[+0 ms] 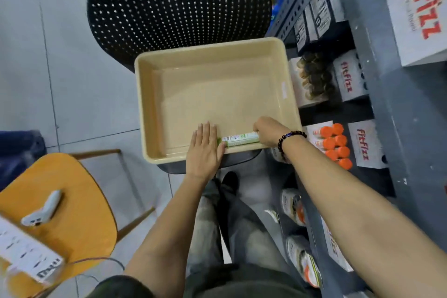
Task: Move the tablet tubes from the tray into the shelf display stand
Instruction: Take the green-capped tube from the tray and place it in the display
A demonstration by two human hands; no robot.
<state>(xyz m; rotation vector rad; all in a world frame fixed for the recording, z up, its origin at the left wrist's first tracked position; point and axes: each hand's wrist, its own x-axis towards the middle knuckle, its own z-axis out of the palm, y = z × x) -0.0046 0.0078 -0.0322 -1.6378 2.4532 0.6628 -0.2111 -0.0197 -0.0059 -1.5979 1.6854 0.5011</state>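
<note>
Head view: my hands reach into the tray (212, 55).
Right hand (266, 132): grasping the green tablet tube (239, 139), near edge.
Left hand (205, 146): flat, fingers released, touching the tube's left end.

Single head view, steeply downward, close over tray (154, 94); shelf (377, 94) along right edge.

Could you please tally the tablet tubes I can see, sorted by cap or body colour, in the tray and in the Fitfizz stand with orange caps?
Green-and-white tube in the tray, between left hand and right hand: 1
Orange-capped tubes in the display stand: about 8, some partly hidden
Total: about 9
</note>
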